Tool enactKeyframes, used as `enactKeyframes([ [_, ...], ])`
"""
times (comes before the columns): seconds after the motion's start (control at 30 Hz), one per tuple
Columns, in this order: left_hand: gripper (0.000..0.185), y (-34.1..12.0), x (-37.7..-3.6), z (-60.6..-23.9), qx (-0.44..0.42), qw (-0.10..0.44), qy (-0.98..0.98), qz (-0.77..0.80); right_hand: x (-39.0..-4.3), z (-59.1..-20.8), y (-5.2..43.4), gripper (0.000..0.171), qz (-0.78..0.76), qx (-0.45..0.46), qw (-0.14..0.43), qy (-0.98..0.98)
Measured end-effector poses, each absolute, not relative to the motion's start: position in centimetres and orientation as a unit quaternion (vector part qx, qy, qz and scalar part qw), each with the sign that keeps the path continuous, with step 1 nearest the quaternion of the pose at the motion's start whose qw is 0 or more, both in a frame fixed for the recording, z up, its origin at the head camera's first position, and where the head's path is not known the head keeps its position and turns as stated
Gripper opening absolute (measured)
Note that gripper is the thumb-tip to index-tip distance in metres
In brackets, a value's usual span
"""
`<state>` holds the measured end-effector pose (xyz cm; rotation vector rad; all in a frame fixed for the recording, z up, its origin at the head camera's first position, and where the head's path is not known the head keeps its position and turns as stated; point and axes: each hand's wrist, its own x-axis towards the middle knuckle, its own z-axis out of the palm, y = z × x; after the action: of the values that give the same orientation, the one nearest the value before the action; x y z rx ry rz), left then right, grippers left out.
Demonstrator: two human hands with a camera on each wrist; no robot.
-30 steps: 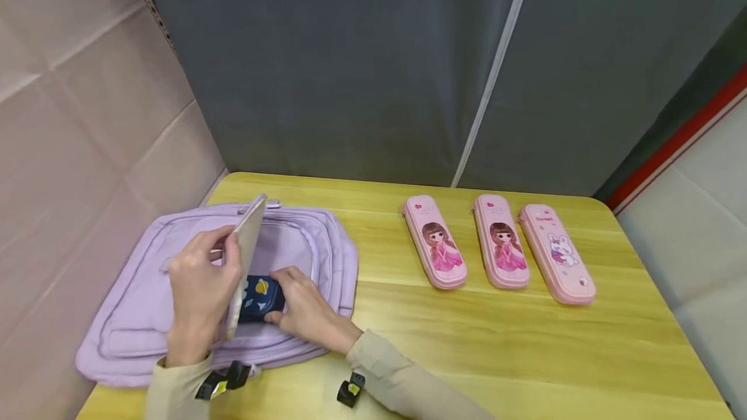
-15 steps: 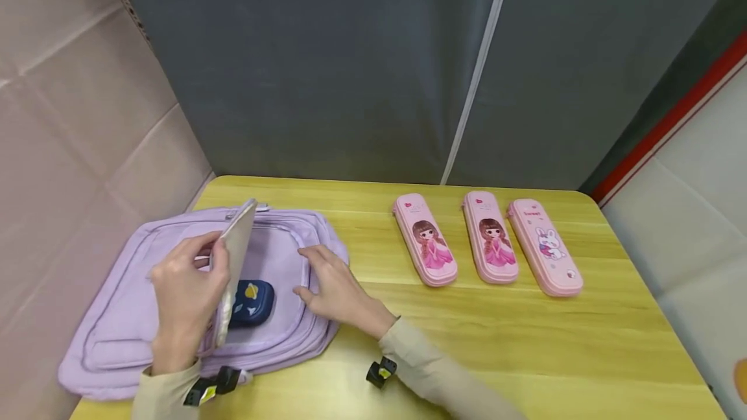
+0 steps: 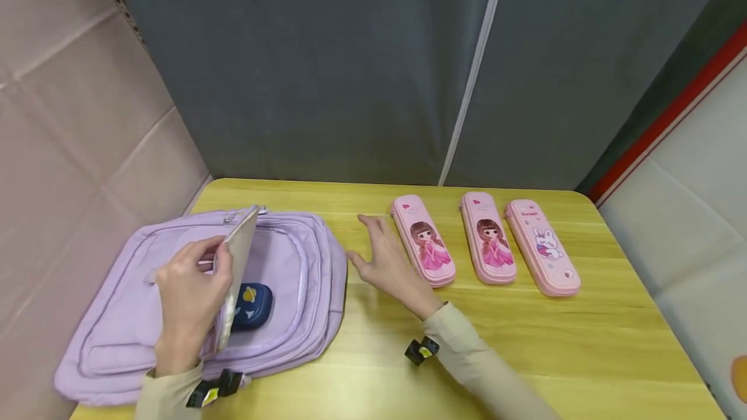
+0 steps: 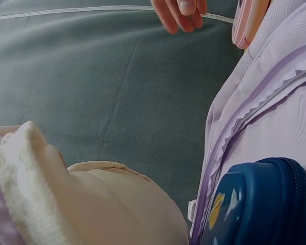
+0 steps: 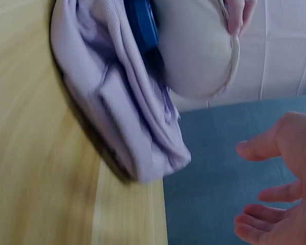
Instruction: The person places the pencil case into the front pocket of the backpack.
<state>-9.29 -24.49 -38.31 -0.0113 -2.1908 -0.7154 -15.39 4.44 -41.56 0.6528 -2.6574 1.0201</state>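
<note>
Pinches the raised flap point(image 3: 240, 253) of the lilac backpack point(image 3: 119, 297) in the left hand point(image 3: 194, 284), beside the navy case point(image 3: 255, 306) lying in the open pocket point(image 3: 280, 261). Holds the right hand point(image 3: 390, 266) spread and apart over the table point(image 3: 362, 349), near the closest pink case point(image 3: 421, 232).

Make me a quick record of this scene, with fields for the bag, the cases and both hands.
Backpack: light purple, lying on the yellow wood-grain table
Flap: cream-lined, raised
Blue case: in the backpack's open compartment, partly hidden by the flap
Pink cases: three on the table, two with a girl print, one with a rabbit
Left hand: pinches the flap
Right hand: empty, between backpack and nearest pink case
</note>
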Motion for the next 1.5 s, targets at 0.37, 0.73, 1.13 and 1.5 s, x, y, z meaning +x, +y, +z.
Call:
enactKeyframes([
  [0.37,0.017,-24.4,-9.6,-38.9,-0.007,0.401,-0.871,-0.283,-15.9,-41.8,9.4,0.068,0.366,0.149,0.139,-0.908],
  [0.73,0.017,-24.1,-9.7,-39.3,-0.009,0.390,-0.877,-0.280,-15.6,-42.6,12.9,0.072,0.360,0.082,0.118,-0.922],
  [1.13,0.016,-24.0,-9.4,-39.7,-0.008,0.394,-0.876,-0.280,-14.7,-44.0,14.9,0.094,0.322,-0.005,0.024,-0.946],
  [1.5,0.014,-23.7,-9.6,-39.6,-0.010,0.383,-0.878,-0.286,-13.7,-46.0,15.7,0.109,0.291,-0.043,-0.025,-0.956],
])
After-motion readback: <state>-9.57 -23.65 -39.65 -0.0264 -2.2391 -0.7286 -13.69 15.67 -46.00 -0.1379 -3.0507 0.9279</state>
